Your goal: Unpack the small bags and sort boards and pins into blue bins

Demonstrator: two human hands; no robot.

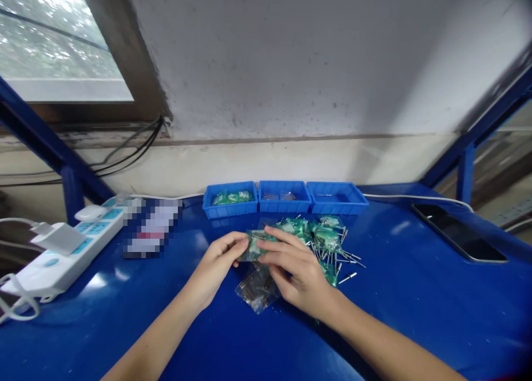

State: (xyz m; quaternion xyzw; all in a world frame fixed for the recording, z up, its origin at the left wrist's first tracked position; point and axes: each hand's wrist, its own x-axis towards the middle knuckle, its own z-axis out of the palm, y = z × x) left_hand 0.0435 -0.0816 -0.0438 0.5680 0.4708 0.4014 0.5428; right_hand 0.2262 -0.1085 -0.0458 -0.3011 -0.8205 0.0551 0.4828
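My left hand (223,257) pinches the left edge of a small clear plastic bag (252,247) with something pale green in it, held just above the table. My right hand (297,267) reaches in from the right, its fingers stretched and apart, the fingertips touching the bag's right side. Under my hands lies another clear bag (254,288) with dark thin pieces inside. To the right, partly behind my right hand, is a heap of green bags (326,234) mixed with loose metal pins (348,277).
Behind the heap stand three blue bins: the left bin (230,210) holds green bags, the middle bin (285,206) small brownish pieces, the right bin (338,208) a thin piece. A power strip (62,264) and a pixelated object (153,228) lie left, a phone (457,232) right.
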